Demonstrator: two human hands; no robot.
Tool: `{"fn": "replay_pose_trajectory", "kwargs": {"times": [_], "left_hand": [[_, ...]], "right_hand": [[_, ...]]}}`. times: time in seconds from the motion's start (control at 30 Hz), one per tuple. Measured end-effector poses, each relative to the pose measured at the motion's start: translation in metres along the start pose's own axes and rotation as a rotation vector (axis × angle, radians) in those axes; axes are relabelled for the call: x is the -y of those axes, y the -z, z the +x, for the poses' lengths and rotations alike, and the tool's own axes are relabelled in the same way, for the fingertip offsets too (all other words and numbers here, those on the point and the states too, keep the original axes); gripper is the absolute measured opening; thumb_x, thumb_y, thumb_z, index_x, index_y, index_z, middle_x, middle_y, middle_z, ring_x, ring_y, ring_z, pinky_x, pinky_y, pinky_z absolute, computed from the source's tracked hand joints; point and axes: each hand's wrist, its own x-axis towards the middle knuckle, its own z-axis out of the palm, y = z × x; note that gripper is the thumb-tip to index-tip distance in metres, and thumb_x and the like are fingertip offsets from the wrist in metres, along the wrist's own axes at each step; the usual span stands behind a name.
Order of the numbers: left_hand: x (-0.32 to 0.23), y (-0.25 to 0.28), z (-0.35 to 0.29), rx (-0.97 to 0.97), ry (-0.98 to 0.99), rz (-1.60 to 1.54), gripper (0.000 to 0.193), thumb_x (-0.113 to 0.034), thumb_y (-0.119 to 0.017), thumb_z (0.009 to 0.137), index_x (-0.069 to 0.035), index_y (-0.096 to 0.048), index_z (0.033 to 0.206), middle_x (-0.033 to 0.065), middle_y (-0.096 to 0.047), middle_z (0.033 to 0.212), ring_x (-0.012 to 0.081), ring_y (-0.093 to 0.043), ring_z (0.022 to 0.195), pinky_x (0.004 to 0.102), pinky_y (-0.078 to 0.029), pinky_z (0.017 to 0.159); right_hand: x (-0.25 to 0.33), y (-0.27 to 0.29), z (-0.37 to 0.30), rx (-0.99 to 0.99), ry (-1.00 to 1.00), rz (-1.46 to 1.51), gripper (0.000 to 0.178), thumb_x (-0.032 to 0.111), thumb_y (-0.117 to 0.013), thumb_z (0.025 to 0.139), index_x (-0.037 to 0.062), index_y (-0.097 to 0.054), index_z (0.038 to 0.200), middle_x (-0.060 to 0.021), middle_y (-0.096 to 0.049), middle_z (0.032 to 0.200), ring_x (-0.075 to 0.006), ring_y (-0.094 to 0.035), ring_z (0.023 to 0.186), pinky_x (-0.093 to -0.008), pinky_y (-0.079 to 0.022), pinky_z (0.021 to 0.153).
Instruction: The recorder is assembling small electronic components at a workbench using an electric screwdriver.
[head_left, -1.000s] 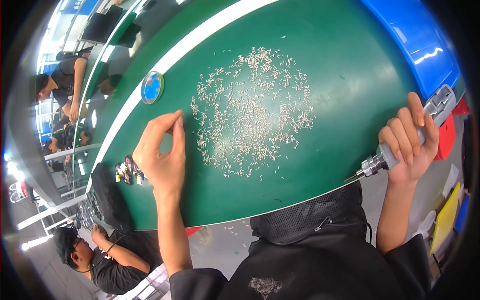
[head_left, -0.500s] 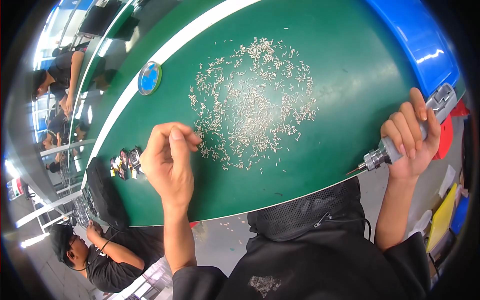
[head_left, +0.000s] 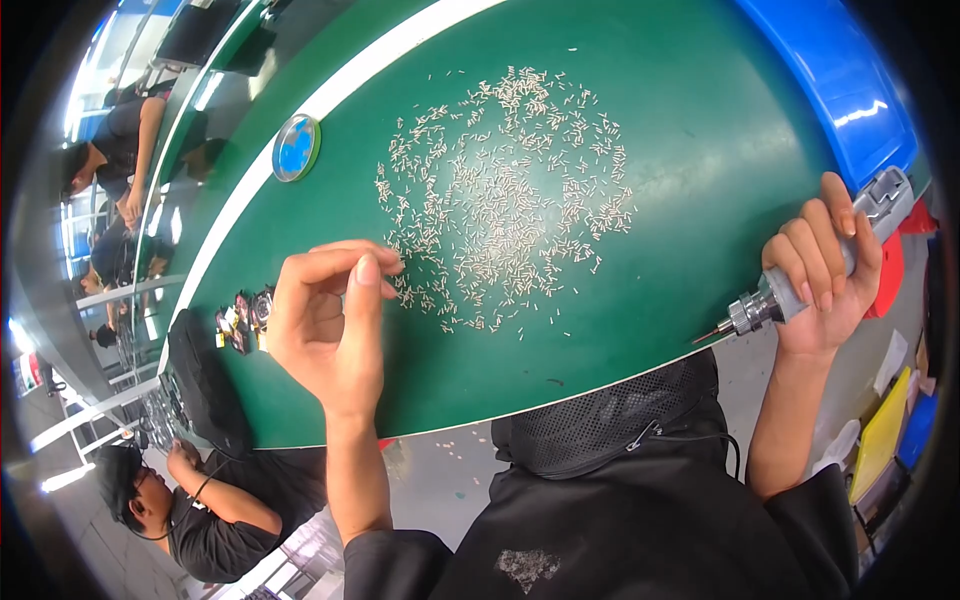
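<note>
Nearest to me, at the body side of the table (head_left: pixel 700 180), I have my right hand (head_left: pixel 818 275) wrapped firmly round a grey power screwdriver (head_left: pixel 770 304). Its long axis runs on a slant: the back end sits beyond the knuckles, and the thin bit points leftward and back to the near edge, not at the pins (head_left: pixel 505 215).

My left hand (head_left: pixel 325 325) hangs well apart from the right one, its fingers curled and its thumb crossing in front of them. Whether the tips meet, or pinch anything, I cannot tell from here.

What matters most, as I judge it, is where the pins lie: loose on the table between my hands and a little farther out, in a roughly round spread. Its left margin is just beside my left fingertips in this view, so that hand is far nearer; from the right hand they lie across a bare stretch, leftward. Each pin points its own way, so I find no common long axis.

Just left of my left hand are some small dark parts (head_left: pixel 240 318). Farther out, ahead of that hand, stands a round dish (head_left: pixel 316 152) with something blue in it; beyond my right hand is a blue bin (head_left: pixel 850 90).
</note>
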Motion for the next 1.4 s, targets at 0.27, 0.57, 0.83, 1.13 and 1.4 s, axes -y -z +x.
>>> {"fn": "replay_pose_trajectory", "kwargs": {"times": [0.27, 0.57, 0.83, 1.13, 1.4], "left_hand": [[-0.024, -0.018, -0.025, 0.102, 0.12, -0.3, 0.016, -0.008, -0.045, 0.097, 0.005, -0.052, 0.088, 0.0193, -0.063, 0.08, 0.0189, -0.06, 0.067, 0.0286, -0.049, 0.062], [-0.05, -0.071, -0.07, 0.189, 0.322, -0.887, 0.025, -0.019, -0.042, 0.1, 0.004, -0.049, 0.091, 0.0216, -0.061, 0.075, 0.0235, -0.061, 0.066, 0.0303, -0.049, 0.056], [-0.058, -0.085, -0.079, 0.178, 0.383, -0.986, 0.025, -0.017, -0.044, 0.099, 0.006, -0.05, 0.091, 0.0189, -0.06, 0.076, 0.0217, -0.06, 0.067, 0.03, -0.049, 0.058], [-0.049, -0.077, -0.072, 0.289, 0.387, -0.955, 0.023, -0.013, -0.047, 0.097, 0.006, -0.055, 0.085, 0.0154, -0.061, 0.073, 0.0182, -0.059, 0.064, 0.0269, -0.047, 0.056], [-0.056, -0.083, -0.066, 0.207, 0.183, -0.37, 0.008, 0.006, -0.056, 0.082, 0.004, -0.056, 0.075, 0.0109, -0.06, 0.064, 0.0188, -0.058, 0.055, 0.0265, -0.045, 0.051]], "right_hand": [[-0.004, -0.01, -0.001, -0.081, 0.044, -0.063, 0.016, 0.018, -0.041, 0.097, 0.0061, -0.043, 0.086, 0.0007, -0.038, 0.053, -0.0099, -0.039, 0.043, -0.0261, -0.035, 0.051], [-0.043, -0.077, 0.015, 0.013, 0.14, 0.202, 0.014, 0.017, -0.044, 0.093, 0.0048, -0.044, 0.086, -0.0001, -0.04, 0.053, -0.011, -0.042, 0.043, -0.0259, -0.039, 0.052], [-0.043, -0.068, 0.013, 0.044, 0.059, 0.076, 0.019, 0.021, -0.043, 0.093, 0.0038, -0.047, 0.088, 0.0003, -0.041, 0.053, -0.0114, -0.042, 0.044, -0.0263, -0.04, 0.053], [-0.039, -0.065, 0.012, 0.05, 0.035, 0.015, 0.019, 0.021, -0.042, 0.094, 0.0038, -0.047, 0.089, 0.0011, -0.04, 0.053, -0.0111, -0.041, 0.044, -0.0259, -0.039, 0.052], [-0.036, -0.059, 0.012, 0.098, 0.008, -0.119, 0.02, 0.022, -0.038, 0.097, 0.0046, -0.047, 0.092, 0.0014, -0.041, 0.055, -0.01, -0.041, 0.045, -0.0255, -0.038, 0.053]]}}
